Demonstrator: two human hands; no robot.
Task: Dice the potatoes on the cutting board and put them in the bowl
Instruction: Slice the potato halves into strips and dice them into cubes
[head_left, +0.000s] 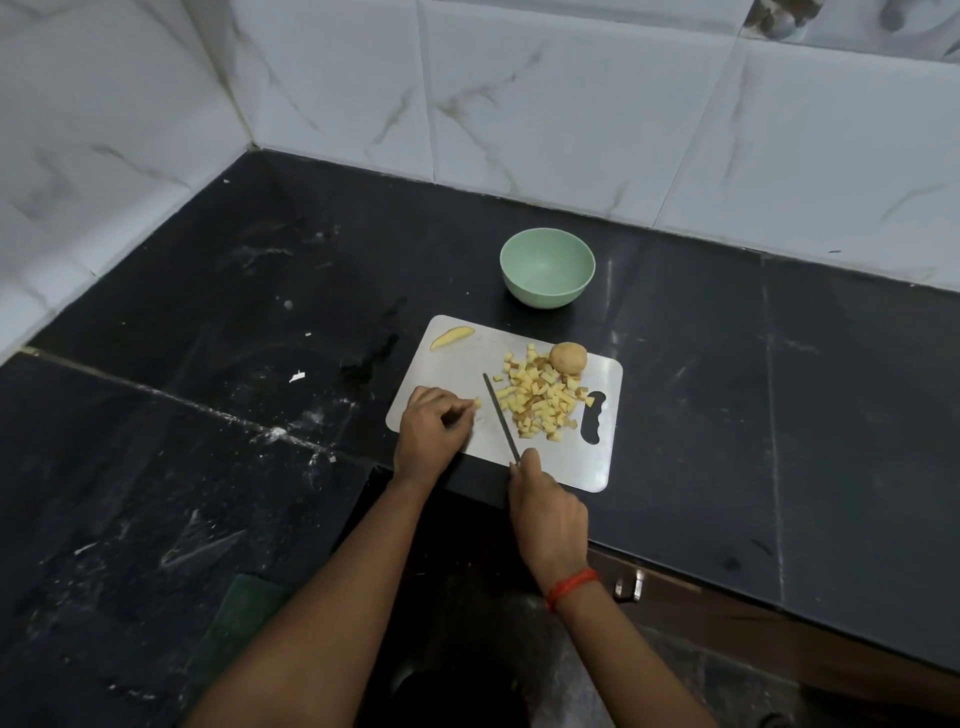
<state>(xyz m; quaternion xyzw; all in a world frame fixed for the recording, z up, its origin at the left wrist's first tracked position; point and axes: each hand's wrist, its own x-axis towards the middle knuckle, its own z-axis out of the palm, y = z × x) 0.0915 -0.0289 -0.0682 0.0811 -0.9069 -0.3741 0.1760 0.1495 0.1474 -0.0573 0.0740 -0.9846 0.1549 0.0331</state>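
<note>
We see the left hand (434, 434) resting on the cutting board (452, 364) at the board's 8 o'clock corner. Its fingers are curled in, and their tips pinch a small potato piece (477, 402) just left of the blade. The right hand (545, 512) is closed round the handle of the knife (501, 418), and the handle is hidden inside the fist. The forefinger reaches up along the base of the blade. The blade runs from the hand toward 11 o'clock across the middle of the board. Whether its edge touches the board we cannot tell. A red thread (571, 587) circles the right wrist.

To the right of the blade, at 3 o'clock on the board, lies the heap of diced potato (540, 397), its cubes close together. A whole potato (568, 357) sits at the heap's 1 o'clock edge, touching it. A single potato wedge (452, 338) lies apart at the board's 11 o'clock corner.

The green bowl (540, 297) stands on the dark counter (727, 364) at 12 o'clock from the board, just beyond its far edge, and we see no potato in it.
</note>
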